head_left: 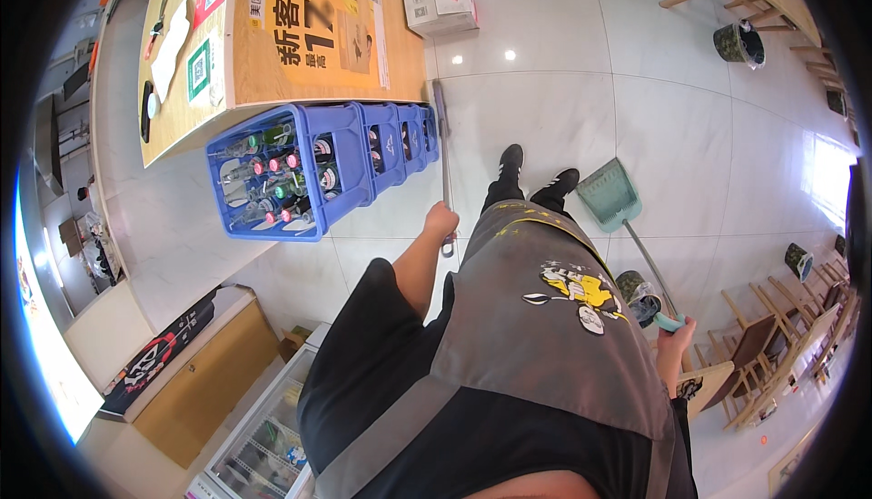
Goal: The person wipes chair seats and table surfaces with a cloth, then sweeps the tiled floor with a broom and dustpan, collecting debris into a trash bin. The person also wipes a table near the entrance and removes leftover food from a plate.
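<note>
Near shoes (565, 181), dustpan (610, 195); right hand (677, 335) gripping.

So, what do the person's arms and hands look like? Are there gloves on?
No gloves: the left hand and the right hand are both bare. The left sleeve is black, wide and loose, and stops around the elbow. The right sleeve is black too, but only a narrow strip shows. The hands look too small here to tell about rings.
</note>
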Motion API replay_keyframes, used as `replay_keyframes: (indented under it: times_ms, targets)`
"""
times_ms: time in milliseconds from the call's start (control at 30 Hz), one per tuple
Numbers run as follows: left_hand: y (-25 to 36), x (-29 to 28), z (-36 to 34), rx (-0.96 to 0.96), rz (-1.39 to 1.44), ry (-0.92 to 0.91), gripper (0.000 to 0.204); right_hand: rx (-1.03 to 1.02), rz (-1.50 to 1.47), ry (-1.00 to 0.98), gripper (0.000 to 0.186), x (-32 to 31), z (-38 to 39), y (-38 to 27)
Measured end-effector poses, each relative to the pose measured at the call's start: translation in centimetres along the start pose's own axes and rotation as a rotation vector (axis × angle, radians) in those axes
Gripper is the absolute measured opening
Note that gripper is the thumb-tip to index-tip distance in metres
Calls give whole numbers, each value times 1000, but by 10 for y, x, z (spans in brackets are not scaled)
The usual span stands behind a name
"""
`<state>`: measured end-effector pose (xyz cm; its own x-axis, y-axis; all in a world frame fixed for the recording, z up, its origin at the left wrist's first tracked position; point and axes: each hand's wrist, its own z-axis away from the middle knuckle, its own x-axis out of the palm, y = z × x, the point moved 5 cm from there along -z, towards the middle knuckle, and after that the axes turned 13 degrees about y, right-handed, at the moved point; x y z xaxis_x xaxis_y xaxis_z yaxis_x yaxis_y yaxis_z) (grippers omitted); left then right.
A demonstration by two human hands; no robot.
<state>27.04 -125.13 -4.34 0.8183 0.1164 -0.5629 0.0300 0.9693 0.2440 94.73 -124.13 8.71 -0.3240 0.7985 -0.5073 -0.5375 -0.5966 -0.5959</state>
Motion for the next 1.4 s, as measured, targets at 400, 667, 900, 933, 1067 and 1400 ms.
replay_keyframes:
  times_ms: [400,667,900,933,1067,1400]
  targets:
    - [8,-17,2,20,12,-123,16,-17,-15,-35,29,8,-6,-4]
    - [67,103,-28,423,-578,-285,19,-18,-38,-76,27,13,-12,-6]
    - [141,151,33,46,1,-291,12,-20,-99,-67,23,17,-1,-10]
    - [143,149,34,55,39,-323,15,-25,-105,-81,23,17,-1,-9]
    - [126,107,31,79,65,-350,24,-15,-138,-67,28,16,3,-11]
    - [149,226,29,83,-21,-338,13,45,-200,-63,24,26,17,-25]
